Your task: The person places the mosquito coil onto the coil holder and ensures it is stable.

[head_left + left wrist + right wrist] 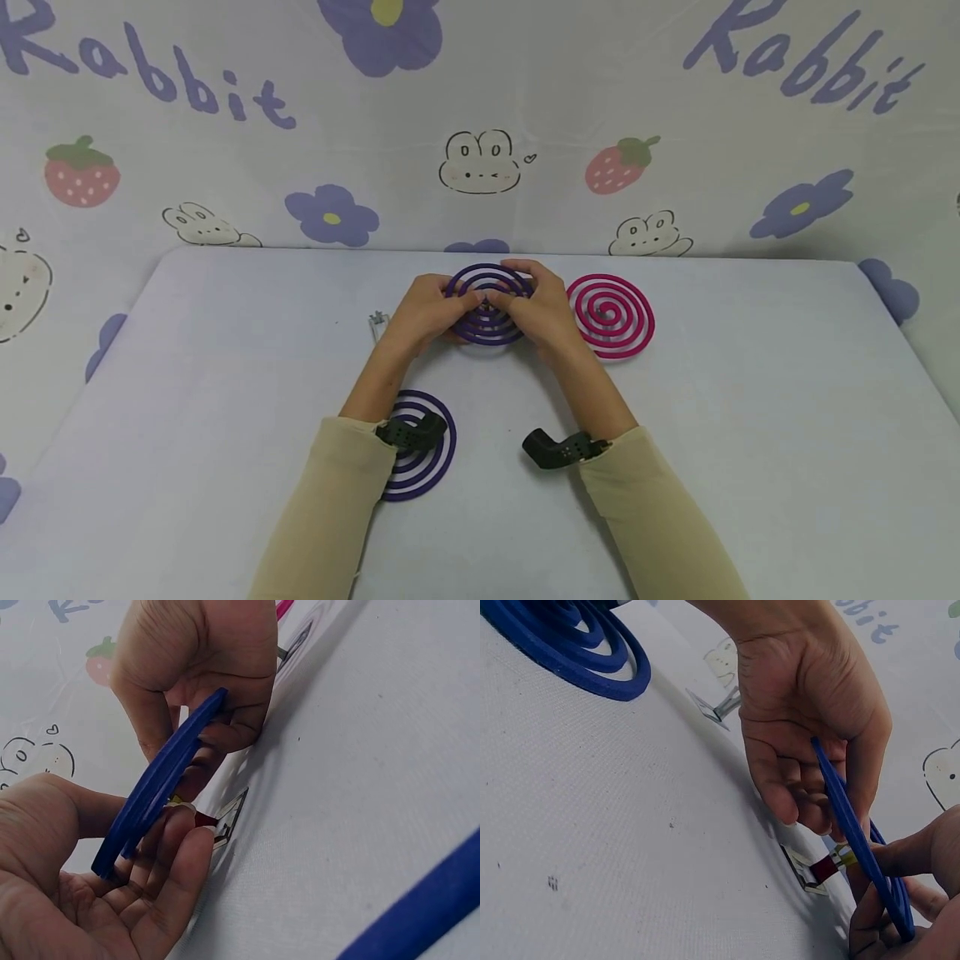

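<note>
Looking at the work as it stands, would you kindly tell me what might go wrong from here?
The left grip and right grip pinch the held coil, so uneven pressure might bend it or tip the metal stand beneath.
The pink coil is close to the right grip; an outward swing could knock it.
The left wrist camera overhangs the second purple coil; lowering that forearm may press on it.

Held coil [489, 342] is blue-purple, second coil [609, 313] to its right magenta, cloth [547, 83] behind it white with purple flowers [352, 221] and red strawberries [82, 178].
</note>
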Demonstrator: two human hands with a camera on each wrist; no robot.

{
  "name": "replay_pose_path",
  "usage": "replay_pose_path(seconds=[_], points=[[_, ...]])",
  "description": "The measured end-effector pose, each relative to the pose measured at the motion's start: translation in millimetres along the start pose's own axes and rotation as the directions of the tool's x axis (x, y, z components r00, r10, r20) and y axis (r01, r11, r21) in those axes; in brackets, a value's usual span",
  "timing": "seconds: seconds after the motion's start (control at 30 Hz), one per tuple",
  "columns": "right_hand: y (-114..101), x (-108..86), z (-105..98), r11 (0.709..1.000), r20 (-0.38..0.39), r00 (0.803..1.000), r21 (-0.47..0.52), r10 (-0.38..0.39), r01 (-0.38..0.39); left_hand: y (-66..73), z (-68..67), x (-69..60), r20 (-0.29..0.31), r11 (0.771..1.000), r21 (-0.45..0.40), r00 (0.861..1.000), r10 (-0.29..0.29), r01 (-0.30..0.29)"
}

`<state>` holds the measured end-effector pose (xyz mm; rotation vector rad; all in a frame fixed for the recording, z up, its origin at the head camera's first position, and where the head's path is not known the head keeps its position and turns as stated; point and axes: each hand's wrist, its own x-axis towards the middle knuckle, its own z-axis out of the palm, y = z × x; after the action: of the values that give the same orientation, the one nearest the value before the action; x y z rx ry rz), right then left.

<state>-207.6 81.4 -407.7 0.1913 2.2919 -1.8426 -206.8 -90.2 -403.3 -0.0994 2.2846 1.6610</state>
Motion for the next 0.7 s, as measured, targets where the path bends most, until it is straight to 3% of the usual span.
replay_pose_path(seconds=[0.47,0.7], points=[[-0.3,-1.3,0.7,1.0,-0.015,1.0,-0.001,-0.004,0.004,-1.5,1.3,0.4,-0.001,1.0,0.005,1.0,-0.023,0.023],[-0.1,-0.6,2.4,1.0,-0.027,0.999,-0.005,-0.031,0.031,-3.5,0.7,0.4,-0.004,1.0,-0.014,1.0,-0.004,0.004]])
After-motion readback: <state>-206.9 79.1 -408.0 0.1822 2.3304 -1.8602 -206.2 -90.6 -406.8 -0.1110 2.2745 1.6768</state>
